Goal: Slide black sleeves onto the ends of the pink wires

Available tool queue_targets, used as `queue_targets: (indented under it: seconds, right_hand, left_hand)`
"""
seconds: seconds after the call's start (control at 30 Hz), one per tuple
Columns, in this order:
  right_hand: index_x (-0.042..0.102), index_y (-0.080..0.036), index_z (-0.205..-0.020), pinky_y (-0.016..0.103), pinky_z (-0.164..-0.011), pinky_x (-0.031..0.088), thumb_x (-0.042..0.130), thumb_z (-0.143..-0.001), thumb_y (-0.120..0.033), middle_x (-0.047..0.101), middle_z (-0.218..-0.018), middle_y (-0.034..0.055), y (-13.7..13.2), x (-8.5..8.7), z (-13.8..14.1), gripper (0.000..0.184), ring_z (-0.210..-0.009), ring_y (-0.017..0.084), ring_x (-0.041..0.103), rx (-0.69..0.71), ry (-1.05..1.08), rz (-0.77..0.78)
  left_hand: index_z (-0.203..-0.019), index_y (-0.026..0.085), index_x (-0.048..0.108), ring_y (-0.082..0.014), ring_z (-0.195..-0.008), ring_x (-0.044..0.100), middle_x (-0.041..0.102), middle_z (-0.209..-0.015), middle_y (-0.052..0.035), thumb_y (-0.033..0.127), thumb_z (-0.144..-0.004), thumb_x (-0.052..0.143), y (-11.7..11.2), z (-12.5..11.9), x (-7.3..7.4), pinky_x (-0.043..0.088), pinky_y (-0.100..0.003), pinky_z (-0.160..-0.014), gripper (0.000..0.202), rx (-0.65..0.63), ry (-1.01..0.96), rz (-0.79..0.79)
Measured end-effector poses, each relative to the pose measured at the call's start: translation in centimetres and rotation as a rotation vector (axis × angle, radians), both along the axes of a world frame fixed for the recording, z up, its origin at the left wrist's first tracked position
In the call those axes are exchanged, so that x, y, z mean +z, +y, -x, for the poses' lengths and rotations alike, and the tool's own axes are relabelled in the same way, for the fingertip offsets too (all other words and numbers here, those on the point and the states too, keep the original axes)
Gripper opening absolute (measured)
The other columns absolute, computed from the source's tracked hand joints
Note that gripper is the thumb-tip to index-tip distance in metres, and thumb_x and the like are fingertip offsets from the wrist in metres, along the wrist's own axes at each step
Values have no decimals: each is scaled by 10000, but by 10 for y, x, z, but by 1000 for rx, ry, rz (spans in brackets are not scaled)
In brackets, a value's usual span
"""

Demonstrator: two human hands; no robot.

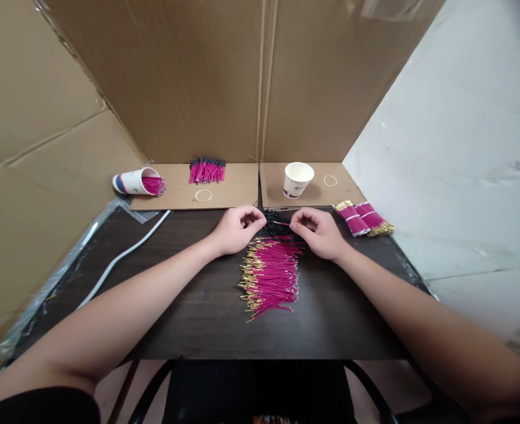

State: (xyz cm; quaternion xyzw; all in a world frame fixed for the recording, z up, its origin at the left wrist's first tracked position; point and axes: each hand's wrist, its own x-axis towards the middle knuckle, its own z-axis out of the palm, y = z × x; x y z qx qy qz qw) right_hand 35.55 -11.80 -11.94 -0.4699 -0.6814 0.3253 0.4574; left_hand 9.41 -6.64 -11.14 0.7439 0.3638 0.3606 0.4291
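My right hand (pixel 315 231) pinches one short magenta wire (pixel 282 224), whose bare metal end points left toward my other hand. My left hand (pixel 241 228) is closed in a pinch just across from it; whatever sits between its fingertips is too small to make out. Below and between the hands lies a pile of small black sleeves (pixel 274 228). Nearer to me, a wide heap of magenta wires (pixel 275 274) is spread on the dark table (pixel 175 330), gold terminals to the left and silvery tips to the right.
A paper cup (pixel 129 181) lies on its side with magenta wires (pixel 154 185) in it. Black-tipped wires (pixel 206 171) and a rubber band (pixel 203 195) rest on cardboard. An upright cup (pixel 298 179) stands right of centre, near tied wire bundles (pixel 361 219). A white cable (pixel 118 259) crosses the left side.
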Motion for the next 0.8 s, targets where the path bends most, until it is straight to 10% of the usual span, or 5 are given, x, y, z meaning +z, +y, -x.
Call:
queue_targets:
  seconds: [0.8]
  right_hand:
    - [697,-212,-845,322,-600,384,743,-955,-410,634,-732,9,1,2,-1,231,-609,149,467,12,-69,23]
  left_hand:
    - [-953,163,769,-141,-687,528,692,-793,-23,330,-983,748,-2,1,1,452,-294,-675,171,-8,15,-32]
